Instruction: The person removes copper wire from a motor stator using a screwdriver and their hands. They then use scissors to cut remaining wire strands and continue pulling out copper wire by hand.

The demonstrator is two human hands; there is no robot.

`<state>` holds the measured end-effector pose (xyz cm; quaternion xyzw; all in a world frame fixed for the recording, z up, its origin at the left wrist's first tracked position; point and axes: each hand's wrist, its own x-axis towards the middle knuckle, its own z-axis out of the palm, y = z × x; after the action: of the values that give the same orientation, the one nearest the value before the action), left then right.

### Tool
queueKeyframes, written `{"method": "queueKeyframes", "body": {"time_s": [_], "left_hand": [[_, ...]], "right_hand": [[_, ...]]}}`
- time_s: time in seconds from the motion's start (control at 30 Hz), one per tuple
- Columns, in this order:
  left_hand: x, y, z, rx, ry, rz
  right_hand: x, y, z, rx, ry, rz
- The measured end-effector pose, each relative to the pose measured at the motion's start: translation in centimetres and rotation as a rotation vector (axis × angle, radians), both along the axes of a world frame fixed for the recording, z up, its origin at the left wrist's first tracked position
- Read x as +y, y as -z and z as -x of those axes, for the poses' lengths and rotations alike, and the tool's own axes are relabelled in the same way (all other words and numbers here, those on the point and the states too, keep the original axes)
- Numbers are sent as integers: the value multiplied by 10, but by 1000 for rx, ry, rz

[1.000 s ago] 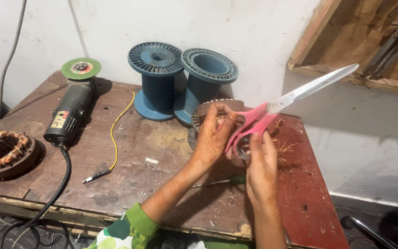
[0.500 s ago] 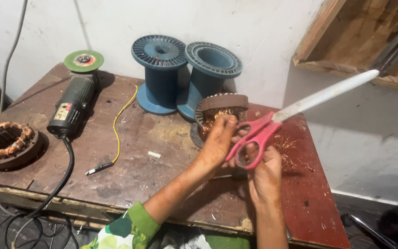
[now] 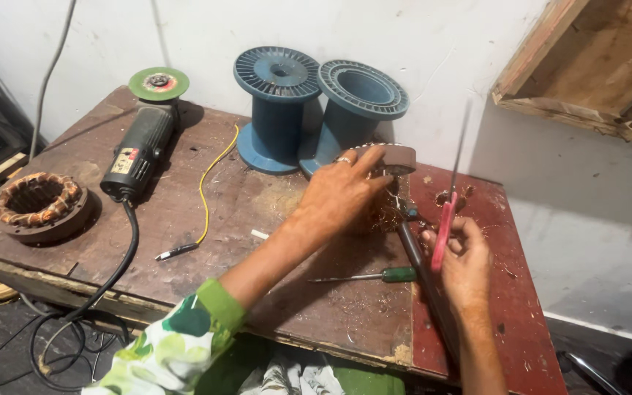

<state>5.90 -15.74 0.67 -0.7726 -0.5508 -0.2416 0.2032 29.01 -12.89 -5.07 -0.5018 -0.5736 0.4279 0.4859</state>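
Stator (image 3: pixel 389 164) and scissors (image 3: pixel 449 197) on bench (image 3: pixel 184 212).
Left hand (image 3: pixel 341 192) grips the stator's rim: heavy, rigid, windings likely fragile. Right hand (image 3: pixel 462 260) closed around the scissors' pink handles, blades upright.

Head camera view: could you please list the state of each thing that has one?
Scissors: held upright in right hand, blades shut or edge-on.
Motor stator: steadied under left hand.
Angle grinder: lying flat, untouched.
Screwdriver: lying flat.
Blue spools: empty, upright.
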Motion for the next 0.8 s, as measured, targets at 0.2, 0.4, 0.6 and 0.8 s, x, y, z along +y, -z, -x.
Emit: {"method": "queueKeyframes", "body": {"time_s": [0.2, 0.4, 0.6, 0.8], "left_hand": [[17, -17, 3, 124, 57, 1], [18, -6, 18, -329, 185, -61], [40, 8, 20, -608, 19, 80], [56, 19, 18, -797, 144, -180]], "right_hand": [[25, 18, -13, -157, -1, -98], [37, 30, -11, -95, -16, -161], [43, 34, -15, -408, 28, -338], [35, 30, -13, -481, 49, -448]]}}
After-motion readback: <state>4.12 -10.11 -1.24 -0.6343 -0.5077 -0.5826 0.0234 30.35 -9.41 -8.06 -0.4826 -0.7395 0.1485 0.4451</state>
